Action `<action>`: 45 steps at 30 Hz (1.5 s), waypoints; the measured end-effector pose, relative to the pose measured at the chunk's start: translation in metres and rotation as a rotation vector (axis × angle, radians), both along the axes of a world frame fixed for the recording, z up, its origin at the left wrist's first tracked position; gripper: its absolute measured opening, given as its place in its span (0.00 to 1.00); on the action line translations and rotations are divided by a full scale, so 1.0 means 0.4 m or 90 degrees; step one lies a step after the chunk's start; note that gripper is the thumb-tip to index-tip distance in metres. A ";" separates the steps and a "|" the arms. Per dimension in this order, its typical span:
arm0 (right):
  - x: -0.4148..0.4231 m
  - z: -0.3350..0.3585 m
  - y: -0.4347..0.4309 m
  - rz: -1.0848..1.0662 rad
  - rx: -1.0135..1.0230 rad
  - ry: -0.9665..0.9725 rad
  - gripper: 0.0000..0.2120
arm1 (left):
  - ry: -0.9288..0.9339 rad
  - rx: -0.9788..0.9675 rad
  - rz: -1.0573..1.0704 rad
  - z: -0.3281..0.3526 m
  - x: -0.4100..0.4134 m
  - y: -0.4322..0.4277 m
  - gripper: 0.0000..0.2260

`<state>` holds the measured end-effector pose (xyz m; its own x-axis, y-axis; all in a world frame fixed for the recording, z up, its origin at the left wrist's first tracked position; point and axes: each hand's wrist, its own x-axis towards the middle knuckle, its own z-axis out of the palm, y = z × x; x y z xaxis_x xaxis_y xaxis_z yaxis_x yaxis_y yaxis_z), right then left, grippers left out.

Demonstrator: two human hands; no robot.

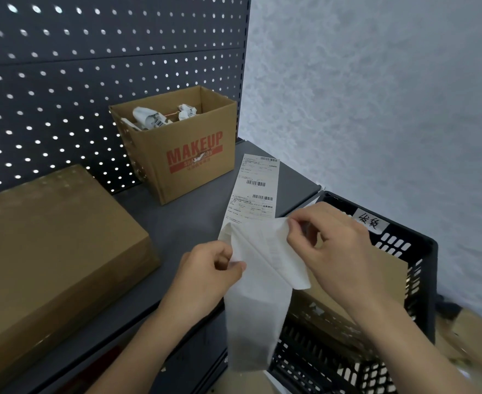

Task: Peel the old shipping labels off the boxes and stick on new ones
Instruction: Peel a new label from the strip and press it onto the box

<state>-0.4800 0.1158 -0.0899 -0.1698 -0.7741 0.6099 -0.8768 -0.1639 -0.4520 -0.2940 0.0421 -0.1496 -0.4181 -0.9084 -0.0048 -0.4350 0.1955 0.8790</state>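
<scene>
Close up, pinches the left edge of the long white label strip with the left hand, thumb on top. Pinches a top corner of the same strip with the right hand and curls it over. Looks like pulling a new label off its backing. Pull slow and low. Keep the sticky side from folding onto itself. Hold firm with the left hand so as not to rip the paper. Just past the right hand: a black crate with a brown box inside. Farther on, the printed end of the strip, flat on the tabletop. To the left, a big flat box. At the back, an open MAKEUP box with scrunched old labels inside, by the pegboard wall.
</scene>
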 end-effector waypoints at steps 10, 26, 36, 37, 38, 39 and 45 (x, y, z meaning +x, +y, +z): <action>-0.029 0.067 -0.039 -0.056 -0.009 -0.044 0.05 | -0.088 -0.012 -0.025 -0.013 0.032 0.014 0.06; -0.075 0.132 -0.094 -0.123 -0.029 -0.096 0.05 | -0.279 0.026 -0.023 -0.018 0.089 0.033 0.05; -0.038 0.135 -0.095 -0.054 -0.072 -0.067 0.05 | -0.314 -0.129 0.047 0.022 0.075 0.033 0.11; -0.028 0.129 -0.094 -0.042 -0.077 -0.047 0.05 | -0.257 -0.127 0.054 0.033 0.069 0.031 0.11; -0.016 0.119 -0.093 -0.031 -0.085 -0.021 0.04 | -0.161 -0.093 0.056 0.049 0.060 0.028 0.11; -0.003 0.107 -0.090 -0.021 -0.094 0.007 0.04 | -0.041 -0.027 0.061 0.068 0.050 0.024 0.12; 0.070 0.013 -0.053 0.079 -0.165 0.191 0.07 | 0.382 0.336 0.081 0.156 0.012 -0.005 0.25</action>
<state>-0.4521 0.0946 -0.0849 0.1302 -0.5918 0.7955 -0.9296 -0.3519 -0.1096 -0.2893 0.0400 -0.0872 -0.3788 -0.8900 -0.2537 0.1486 -0.3291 0.9325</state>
